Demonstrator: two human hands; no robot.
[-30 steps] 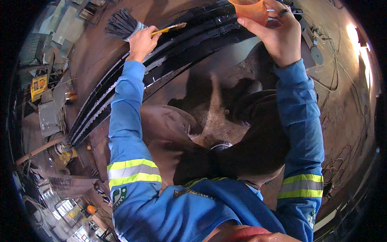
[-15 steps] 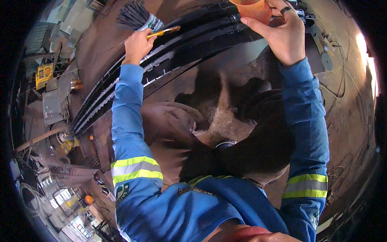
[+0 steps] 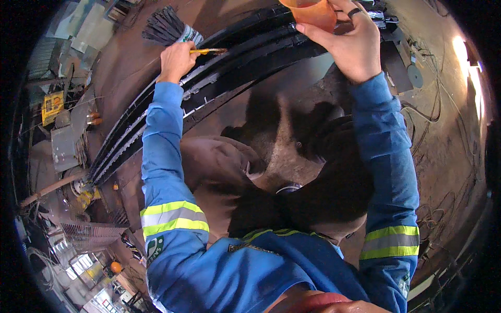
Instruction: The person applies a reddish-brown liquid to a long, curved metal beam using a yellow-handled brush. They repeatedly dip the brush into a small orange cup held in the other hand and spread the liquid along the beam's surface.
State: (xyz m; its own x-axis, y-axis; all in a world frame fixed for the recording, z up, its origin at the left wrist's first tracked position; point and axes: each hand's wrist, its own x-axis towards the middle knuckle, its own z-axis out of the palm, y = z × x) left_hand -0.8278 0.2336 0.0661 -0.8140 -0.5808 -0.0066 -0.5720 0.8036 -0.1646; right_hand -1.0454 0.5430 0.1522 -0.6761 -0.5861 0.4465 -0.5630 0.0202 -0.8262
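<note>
My left hand [image 3: 176, 62] is closed around the yellow handle of a paintbrush [image 3: 207, 51]. The brush's dark bristle end points right, over long black metal bars [image 3: 245, 69] with glossy, wet-looking stretches and paler patches. I cannot tell whether the bristles touch the metal. At the top, my right hand [image 3: 355, 44] grips an orange translucent cup [image 3: 317, 16] by its side, thumb in front. Part of that cup is cut off by the upper edge, and its contents are hidden. Beyond my left hand, a bundle of dark thin sticks [image 3: 163, 26] pokes out of a white printed wrapper [image 3: 191, 35].
On the left stand a yellow box [image 3: 52, 107], metal sheets [image 3: 64, 149] and a wooden pole [image 3: 55, 189]. A grey disc [image 3: 415, 76] and loose cables [image 3: 425, 117] lie on the brown floor at right. My bent knees [image 3: 219, 156] are below the bars.
The brush has gone from tilting upward to nearly level, its tip slightly lower. Both hands keep their holds. The right hand and cup appear a little farther left as the view shifts.
</note>
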